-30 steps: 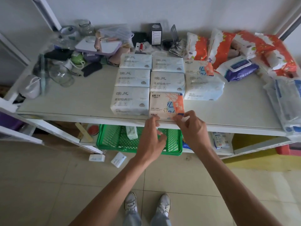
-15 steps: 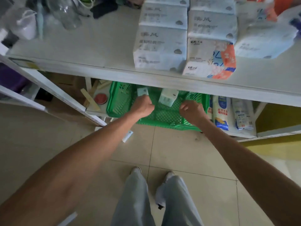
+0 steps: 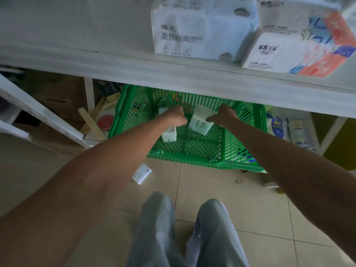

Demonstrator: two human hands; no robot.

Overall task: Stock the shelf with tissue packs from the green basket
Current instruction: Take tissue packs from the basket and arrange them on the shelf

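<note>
Green basket [image 3: 192, 160] under both outstretched hands, each clutching one tissue pack

Soft, even daylight fills the scene, dimming under the shelf [image 3: 173, 72], where the green basket [image 3: 192, 157] sits in shade. Motion blur smears pack lettering and both forearms; wide-angle distortion bends the shelf edge and stretches the frame's corners.

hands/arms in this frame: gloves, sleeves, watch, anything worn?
Nothing worn. The left hand and right hand are bare, no gloves, and no rings show. Both forearms are bare up to the frame edge: no sleeves, watch, wristband or markings. Motion blur hides finer detail on the fingers.
</note>
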